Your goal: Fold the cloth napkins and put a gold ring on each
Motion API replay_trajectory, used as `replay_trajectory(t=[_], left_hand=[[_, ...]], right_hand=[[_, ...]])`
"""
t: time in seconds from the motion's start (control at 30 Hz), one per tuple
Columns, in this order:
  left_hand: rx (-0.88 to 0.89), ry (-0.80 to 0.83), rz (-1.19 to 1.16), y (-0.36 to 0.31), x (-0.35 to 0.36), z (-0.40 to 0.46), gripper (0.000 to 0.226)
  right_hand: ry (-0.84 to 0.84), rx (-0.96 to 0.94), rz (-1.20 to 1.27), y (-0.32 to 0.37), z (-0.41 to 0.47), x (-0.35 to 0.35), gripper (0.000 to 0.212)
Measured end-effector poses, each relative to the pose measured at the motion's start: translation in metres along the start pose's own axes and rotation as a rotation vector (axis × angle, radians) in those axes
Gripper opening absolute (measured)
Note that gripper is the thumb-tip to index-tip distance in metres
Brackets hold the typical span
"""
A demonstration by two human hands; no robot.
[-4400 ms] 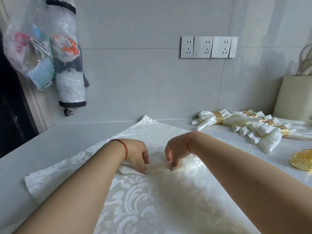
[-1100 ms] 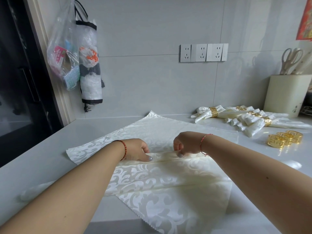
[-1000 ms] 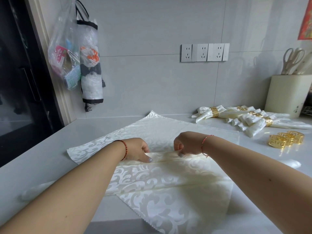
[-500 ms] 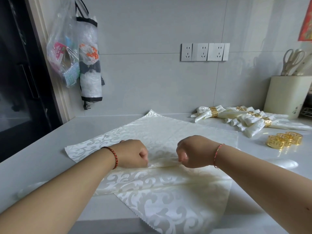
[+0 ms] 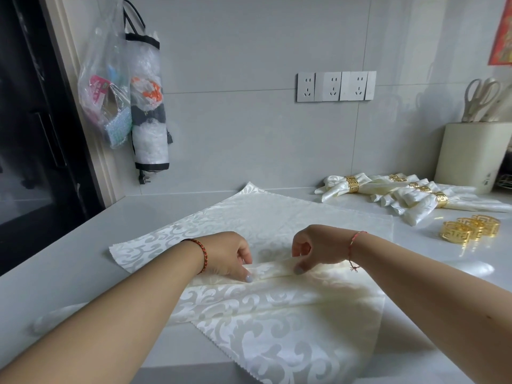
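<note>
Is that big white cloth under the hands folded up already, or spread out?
Partly folded: the napkin lies mostly spread, with narrow pleats across its middle pinched by the left hand and right hand.

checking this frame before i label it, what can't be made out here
All in the head view:
- Finished napkins: they overlap in a pile, so their count is unclear.
- Loose gold rings: bunched together, the exact number is hard to tell.
- Napkin being folded: its near corner is cut off by the bottom edge, and the forearms cover parts.
- Left hand and right hand: most fingers curl under, hidden behind the knuckles.
- Scissors: blades hidden inside the holder.
</note>
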State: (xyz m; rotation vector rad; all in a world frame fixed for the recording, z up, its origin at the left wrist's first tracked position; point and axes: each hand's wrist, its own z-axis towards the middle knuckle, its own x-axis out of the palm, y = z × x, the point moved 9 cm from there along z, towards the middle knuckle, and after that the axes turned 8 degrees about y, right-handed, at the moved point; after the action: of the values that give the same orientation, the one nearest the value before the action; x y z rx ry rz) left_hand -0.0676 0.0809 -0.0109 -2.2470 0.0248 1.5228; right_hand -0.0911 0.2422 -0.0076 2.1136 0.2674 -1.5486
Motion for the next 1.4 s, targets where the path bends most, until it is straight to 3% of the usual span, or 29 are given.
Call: replay_trajectory(t=[0.37,0.57,0.7,0.73,0.8,0.87,0.93,1.03,1.13,1.27,1.33,1.4], left_hand=[[0.103,-0.111,0.020,-0.010,-0.002,-0.002,0.020],[0.139,-0.126,0.086,-0.017,0.002,-0.009,0.024],[0.114,-0.042,0.114,-0.017,0.005,-0.012,0.013],[0.108,-0.034,0.084,-0.016,0.004,-0.010,0.019],[0.109,-0.042,0.037,-0.014,0.003,-0.010,0.032],[0.127,-0.050,-0.003,-0.014,0.004,-0.008,0.026],[0.121,-0.035,-0.040,-0.012,0.008,-0.007,0.018],[0.077,-0.012,-0.052,-0.006,0.012,-0.005,0.028],[0.065,0.023,-0.024,-0.008,0.012,-0.004,0.034],[0.083,0.060,0.003,-0.012,0.015,-0.003,0.025],[0.112,0.043,-0.006,-0.016,0.014,-0.005,0.021],[0.179,-0.015,-0.003,-0.025,0.012,-0.009,0.017]], right_hand=[[-0.115,-0.072,-0.184,0.022,-0.013,-0.002,0.018],[-0.055,-0.077,-0.318,0.027,-0.016,0.008,0.029],[0.010,-0.064,-0.264,0.025,-0.027,0.004,0.013],[0.008,-0.066,-0.230,0.024,-0.029,0.002,0.009],[0.001,-0.080,-0.192,0.024,-0.028,0.002,0.011],[-0.004,-0.089,-0.143,0.021,-0.026,0.003,0.011],[0.008,-0.067,-0.089,0.016,-0.023,0.007,0.026],[0.027,-0.030,-0.065,0.012,-0.021,0.009,0.038],[0.038,-0.024,-0.095,0.013,-0.022,0.009,0.036],[0.023,-0.024,-0.104,0.012,-0.023,0.010,0.028],[0.011,-0.028,-0.113,0.013,-0.024,0.011,0.016],[-0.005,-0.041,-0.141,0.017,-0.026,0.011,0.023]])
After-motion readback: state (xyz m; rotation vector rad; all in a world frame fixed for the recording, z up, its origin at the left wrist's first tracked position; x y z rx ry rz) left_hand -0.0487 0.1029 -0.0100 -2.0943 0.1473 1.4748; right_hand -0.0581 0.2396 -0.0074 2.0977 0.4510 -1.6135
